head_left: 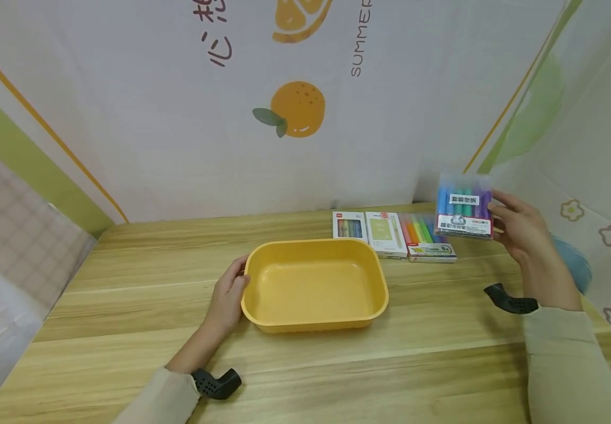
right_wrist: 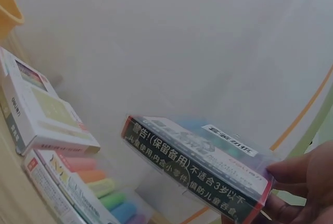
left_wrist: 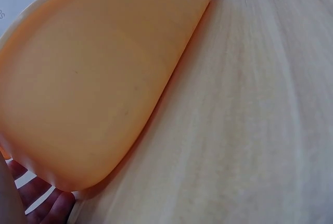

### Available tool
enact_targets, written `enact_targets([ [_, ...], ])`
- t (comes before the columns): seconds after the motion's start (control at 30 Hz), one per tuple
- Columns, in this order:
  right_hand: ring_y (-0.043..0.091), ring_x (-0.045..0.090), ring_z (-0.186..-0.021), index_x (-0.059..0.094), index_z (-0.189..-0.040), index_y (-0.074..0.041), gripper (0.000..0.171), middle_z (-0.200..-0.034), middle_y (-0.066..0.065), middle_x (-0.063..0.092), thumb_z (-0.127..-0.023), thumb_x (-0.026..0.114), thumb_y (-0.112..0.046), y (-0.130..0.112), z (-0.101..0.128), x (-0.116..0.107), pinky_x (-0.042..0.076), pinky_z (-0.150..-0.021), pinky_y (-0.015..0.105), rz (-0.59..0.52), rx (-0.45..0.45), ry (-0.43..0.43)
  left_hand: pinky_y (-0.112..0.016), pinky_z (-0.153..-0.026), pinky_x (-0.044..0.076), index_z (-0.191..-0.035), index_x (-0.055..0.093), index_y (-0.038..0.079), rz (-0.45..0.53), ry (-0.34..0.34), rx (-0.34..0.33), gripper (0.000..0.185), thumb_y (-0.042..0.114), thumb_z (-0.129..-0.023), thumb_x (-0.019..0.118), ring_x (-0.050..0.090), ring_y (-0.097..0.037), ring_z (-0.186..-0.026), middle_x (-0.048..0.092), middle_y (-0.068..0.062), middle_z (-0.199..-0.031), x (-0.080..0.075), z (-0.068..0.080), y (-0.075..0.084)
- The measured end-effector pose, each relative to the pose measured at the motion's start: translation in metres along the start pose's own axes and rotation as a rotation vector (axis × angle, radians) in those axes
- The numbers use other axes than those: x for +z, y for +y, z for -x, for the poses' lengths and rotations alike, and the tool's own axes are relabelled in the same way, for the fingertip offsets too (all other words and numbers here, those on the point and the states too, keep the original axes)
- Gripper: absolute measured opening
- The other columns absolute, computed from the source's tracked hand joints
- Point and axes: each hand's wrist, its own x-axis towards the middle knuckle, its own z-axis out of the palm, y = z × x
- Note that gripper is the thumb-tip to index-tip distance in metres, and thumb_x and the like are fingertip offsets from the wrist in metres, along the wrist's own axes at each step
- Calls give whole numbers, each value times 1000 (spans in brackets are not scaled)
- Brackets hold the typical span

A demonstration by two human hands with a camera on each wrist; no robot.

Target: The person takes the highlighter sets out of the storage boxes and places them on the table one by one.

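A clear pack of highlighters (head_left: 463, 206), blue, green and purple, is held above the table by my right hand (head_left: 522, 227), which pinches its right edge. In the right wrist view the pack's dark bottom side with white print (right_wrist: 187, 174) faces the camera, and the thumb lies over the label side. My left hand (head_left: 228, 294) grips the left end of a yellow plastic basin (head_left: 313, 288), with the thumb at the rim and fingers against the outside. From the left wrist view the basin's outer wall (left_wrist: 104, 78) fills much of the picture, fingers (left_wrist: 49, 203) touching its lower end.
Behind the basin, a second highlighter pack (head_left: 427, 238), a white box with a green panel (head_left: 387, 234) and a smaller white box with a window (head_left: 349, 225) lie side by side. A printed cloth (head_left: 178, 147) hangs behind the wooden table (head_left: 141, 259). Something blue (head_left: 572, 265) is partly hidden behind the right forearm.
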Motion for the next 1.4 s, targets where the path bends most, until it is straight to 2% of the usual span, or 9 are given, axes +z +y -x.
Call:
enact_targets([
  [0.2,7,64,-72,18,-163,-10,73,-88,-11,68,-102,57,-17,7,-3,-2,51,-55,22,18,43,26,-20,-83,53,-144,53,6,2,-2,-4,47,12,-100,37,65,-33,-110,64,-21,-132,0,0,-1],
  [0.43,7,64,-71,17,-163,-10,71,-86,-11,68,-103,54,-16,13,-8,-3,51,-56,22,22,51,24,-19,-84,53,-144,53,6,8,5,-3,47,11,-100,37,66,-33,-110,64,-22,-133,-1,0,-1],
  [0.67,7,61,-72,28,-160,-16,64,-89,-12,65,-103,55,-20,17,-10,-7,49,-56,21,59,79,15,-19,-84,53,-144,53,6,13,12,-4,47,10,-100,38,65,-34,-110,64,-22,-133,0,1,-2],
  [0.9,7,60,-71,23,-162,-14,68,-87,-14,65,-103,55,-22,22,-13,-11,48,-56,21,109,107,32,-18,-84,53,-144,53,6,25,9,-7,47,10,-100,38,65,-33,-110,64,-21,-133,1,1,0],
  [1.13,6,61,-72,36,-156,-20,57,-89,-15,63,-103,55,-23,30,-16,-14,49,-57,21,156,130,41,-19,-85,52,-144,53,6,15,5,-7,47,11,-100,37,64,-32,-111,64,-20,-133,0,0,0],
  [1.4,5,61,-73,25,-162,-13,67,-87,-17,65,-103,55,-25,36,-17,-16,48,-57,21,180,141,44,-19,-84,53,-145,53,7,23,-1,-9,47,11,-100,37,64,-32,-110,64,-20,-133,0,-1,-1],
])
